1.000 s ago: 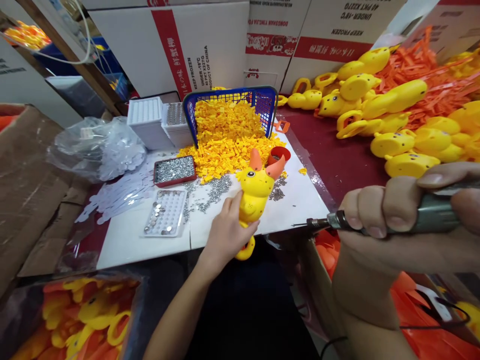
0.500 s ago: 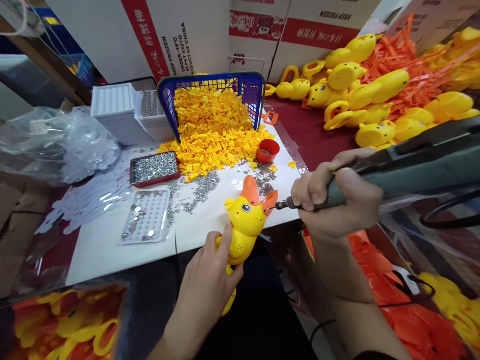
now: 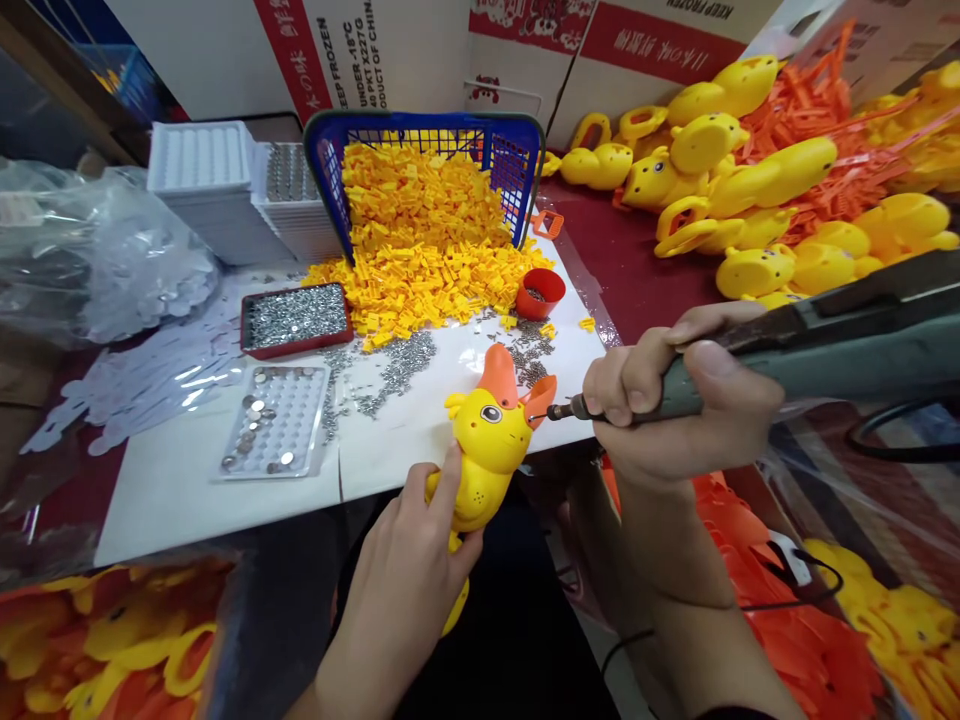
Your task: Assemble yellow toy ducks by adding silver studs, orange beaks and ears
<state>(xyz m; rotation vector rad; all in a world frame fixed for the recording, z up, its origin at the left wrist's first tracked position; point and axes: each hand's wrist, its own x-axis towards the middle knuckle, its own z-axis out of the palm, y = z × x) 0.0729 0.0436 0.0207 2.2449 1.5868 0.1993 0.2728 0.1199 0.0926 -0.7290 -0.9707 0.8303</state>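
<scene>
My left hand point(image 3: 416, 560) is closed round the lower body of a yellow plastic toy duck point(image 3: 487, 450), which has an orange bill spread wide. It is held tilted at the front edge of the white-covered table. Wrapped in my right hand point(image 3: 675, 400) is a grey-green electric screwdriver point(image 3: 840, 345), pointing left. Its bit meets the duck at the base of the bill's right part; whether a screw sits there is too small to tell. Loose dark screws point(image 3: 532, 370) lie behind the bill, near a small red cup point(image 3: 540, 293).
A blue basket point(image 3: 319, 150) spills small yellow parts point(image 3: 427, 270) over the table. Left of it are a red tray of silver screws point(image 3: 296, 315), a white blister tray with discs point(image 3: 274, 420) and stacked trays point(image 3: 202, 190). Yellow toys point(image 3: 780, 180) are heaped at right.
The head view has shifted slightly, so the table items sit a little further left. Both hands keep their holds, and the screwdriver bit stays at the base of the bill.
</scene>
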